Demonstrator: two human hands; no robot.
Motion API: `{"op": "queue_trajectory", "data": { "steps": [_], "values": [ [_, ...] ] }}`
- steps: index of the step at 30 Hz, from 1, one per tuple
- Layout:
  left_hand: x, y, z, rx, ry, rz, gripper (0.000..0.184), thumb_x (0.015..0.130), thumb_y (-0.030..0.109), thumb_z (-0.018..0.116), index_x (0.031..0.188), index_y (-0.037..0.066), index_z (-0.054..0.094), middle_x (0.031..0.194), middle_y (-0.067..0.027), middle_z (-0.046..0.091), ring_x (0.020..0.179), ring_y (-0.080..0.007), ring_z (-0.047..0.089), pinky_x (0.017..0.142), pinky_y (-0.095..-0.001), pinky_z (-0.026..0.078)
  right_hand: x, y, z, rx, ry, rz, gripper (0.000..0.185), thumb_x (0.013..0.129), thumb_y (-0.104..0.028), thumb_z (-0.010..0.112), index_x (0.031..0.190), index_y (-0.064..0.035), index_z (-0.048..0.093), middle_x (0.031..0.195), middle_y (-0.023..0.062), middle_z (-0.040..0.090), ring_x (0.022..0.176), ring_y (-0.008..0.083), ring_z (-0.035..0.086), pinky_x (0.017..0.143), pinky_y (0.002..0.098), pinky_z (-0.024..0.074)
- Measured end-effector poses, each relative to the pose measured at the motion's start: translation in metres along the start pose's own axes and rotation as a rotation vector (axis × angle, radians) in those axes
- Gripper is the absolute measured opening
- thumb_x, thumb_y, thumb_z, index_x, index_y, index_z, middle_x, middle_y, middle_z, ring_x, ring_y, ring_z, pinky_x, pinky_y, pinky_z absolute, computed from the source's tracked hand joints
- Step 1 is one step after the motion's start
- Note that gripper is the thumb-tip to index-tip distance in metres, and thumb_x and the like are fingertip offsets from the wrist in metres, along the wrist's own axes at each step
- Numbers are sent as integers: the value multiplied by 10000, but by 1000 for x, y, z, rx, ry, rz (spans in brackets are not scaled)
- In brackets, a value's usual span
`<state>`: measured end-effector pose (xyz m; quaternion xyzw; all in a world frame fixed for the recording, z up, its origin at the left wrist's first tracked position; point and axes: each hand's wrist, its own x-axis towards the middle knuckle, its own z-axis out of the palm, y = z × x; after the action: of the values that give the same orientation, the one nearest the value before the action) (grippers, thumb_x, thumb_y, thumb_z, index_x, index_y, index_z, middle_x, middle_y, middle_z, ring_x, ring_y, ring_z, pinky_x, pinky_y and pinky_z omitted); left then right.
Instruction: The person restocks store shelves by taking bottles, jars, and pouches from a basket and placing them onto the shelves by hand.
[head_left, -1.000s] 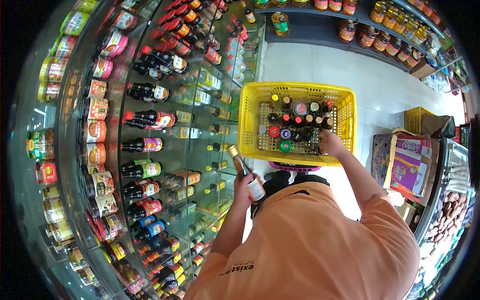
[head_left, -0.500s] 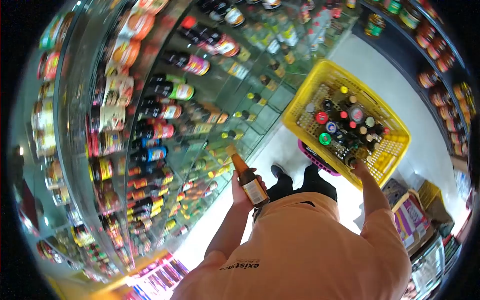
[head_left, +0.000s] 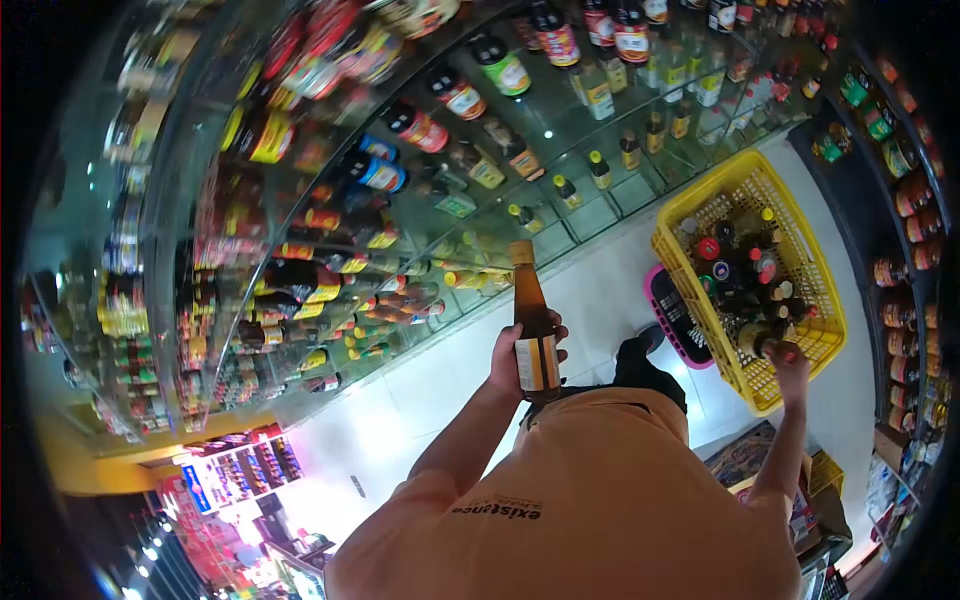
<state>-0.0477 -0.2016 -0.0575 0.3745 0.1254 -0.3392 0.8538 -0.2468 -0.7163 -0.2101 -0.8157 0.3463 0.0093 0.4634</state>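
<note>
My left hand [head_left: 508, 362] is closed around a brown glass bottle [head_left: 533, 300] with a gold cap and a pale label, held upright in front of my body. At the right, my right hand [head_left: 788, 362] reaches over the near side of the yellow basket [head_left: 835, 335]. Its fingers are curled on a dark bottle [head_left: 752, 340], partly hidden by the hand and the other bottles. Several bottles with red, yellow, black and white caps stand in the basket.
Glass shelves [head_left: 585, 215] full of sauce bottles and jars run along the left and far side. A dark shelf of jars [head_left: 890, 270] stands at the right. A pink-rimmed black basket [head_left: 672, 318] sits beside the yellow one. Boxes [head_left: 825, 510] lie at lower right.
My view has turned left, so the yellow basket now appears farther right. The bottle in my left hand has become more upright. My right hand stays at the basket.
</note>
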Motion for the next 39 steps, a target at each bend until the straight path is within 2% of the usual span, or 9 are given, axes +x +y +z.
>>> {"op": "queue_trajectory", "data": {
  "steps": [4,6,11,18,30,35,36,38,39],
  "values": [
    [-47,3,-47,-283,-219,-20,725,833,546,657,1363,85,479,1089,-65,579,959,-216,557,751,-366,514,-56,-92,-36,144,145,-67,226,888,-74,684,1112,-46,687,994,17,713,858,102,641,694,286,525],
    [-84,1,-66,-364,-289,42,751,891,525,635,1467,110,388,1113,-84,579,955,-225,577,786,-371,516,-72,-124,-34,259,212,-487,206,904,-40,657,1107,-5,660,1021,48,693,928,117,624,803,288,507],
    [-191,7,-104,-268,-34,227,701,884,492,659,1431,129,412,1201,-111,570,1008,-264,621,819,-397,526,-100,-210,15,274,192,-856,154,948,-68,585,1082,8,586,1035,57,599,941,157,584,878,286,470],
    [-319,-1,-180,-485,-161,494,536,860,378,724,1300,160,511,1182,-78,558,938,-271,627,852,-421,525,-146,-302,200,964,-263,-350,128,927,-187,557,976,-71,536,758,105,638,726,209,627,725,383,541],
    [-383,60,-265,-592,324,774,558,932,514,562,1339,139,490,1048,-85,613,947,-283,627,864,-459,503,-170,-250,471,-253,-794,-334,310,864,-153,679,1123,-12,582,703,63,595,495,164,582,437,332,439],
    [-387,115,-292,-519,502,796,427,902,395,587,1230,130,518,1032,-104,614,954,-304,629,921,-488,482,-133,-185,533,-614,-1031,-338,240,844,-267,656,792,-54,560,718,139,630,553,271,636,581,422,540],
    [-389,123,-301,-608,442,774,388,899,374,570,1192,124,518,1032,-111,612,951,-312,627,924,-491,492,-99,-137,552,-712,-1060,-605,206,843,-266,663,842,-71,597,728,154,635,653,281,670,651,444,546],
    [-391,143,-311,-583,539,799,407,874,328,634,1201,117,516,1028,-106,606,929,-295,620,873,-475,527,-127,-194,554,-950,-1089,-205,167,803,-208,730,906,-98,658,837,164,665,854,307,677,784,448,541],
    [-389,154,-316,-543,622,819,429,853,296,673,1210,120,513,1028,-106,602,929,-285,618,851,-463,539,-89,-152,570,-1156,-1240,-1021,213,782,-205,753,891,-59,643,814,143,666,775,318,683,741,429,564]
  ]
}}
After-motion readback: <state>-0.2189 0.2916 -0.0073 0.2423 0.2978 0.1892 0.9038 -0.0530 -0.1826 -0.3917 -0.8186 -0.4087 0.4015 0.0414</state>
